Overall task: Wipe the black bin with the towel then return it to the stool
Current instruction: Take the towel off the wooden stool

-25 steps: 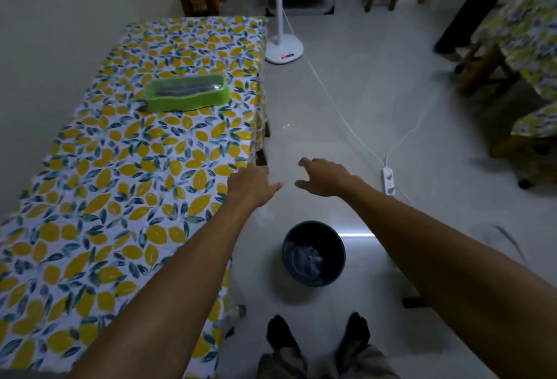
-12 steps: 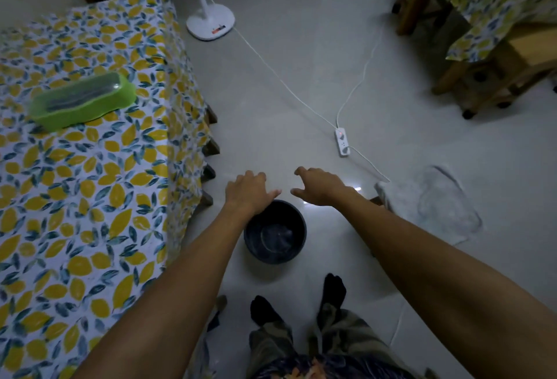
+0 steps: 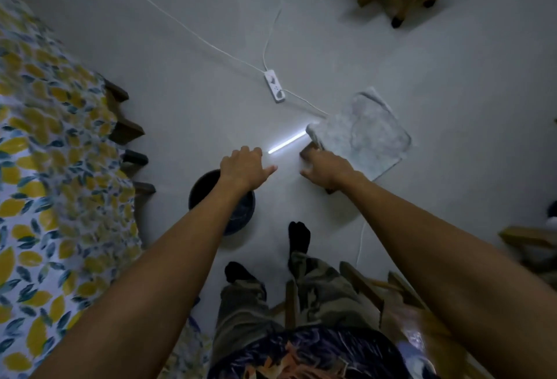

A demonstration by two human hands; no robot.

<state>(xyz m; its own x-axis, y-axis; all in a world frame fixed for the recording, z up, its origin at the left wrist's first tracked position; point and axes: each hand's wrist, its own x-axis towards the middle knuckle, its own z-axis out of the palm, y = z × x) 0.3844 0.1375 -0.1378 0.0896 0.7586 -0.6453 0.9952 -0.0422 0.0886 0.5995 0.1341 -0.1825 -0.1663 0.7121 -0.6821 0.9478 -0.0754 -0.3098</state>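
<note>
The head view is looking steeply down at a pale floor [image 3: 187, 83], where the black bin [image 3: 241, 213] is standing upright just in front of the person's feet. It is showing as a round, dark container with a dim bluish sheen inside; the left forearm is crossing over it and covering about half of its rim and opening. The towel [image 3: 370, 137], a pale, mottled cloth, is lying spread over a low brown support to the right of the bin. Only a brown corner of that support is peeking out near the right hand, so whether it is the stool cannot be told. At the left, the desk [image 3: 54, 167] in a lemon-print cloth is being cut off by the frame edge and is looking blurred. A white power strip [image 3: 274, 86] with its cords is lying on the floor beyond the towel.

Both arms are stretching forward and down, palms facing the floor. The left hand [image 3: 242, 169] is hovering above the far rim of the bin, fingers loosely spread and holding nothing. The right hand [image 3: 327, 167] is reaching toward the near edge of the towel, fingers parted and curled slightly; it is empty, and whether it is touching the brown corner cannot be told.
</note>
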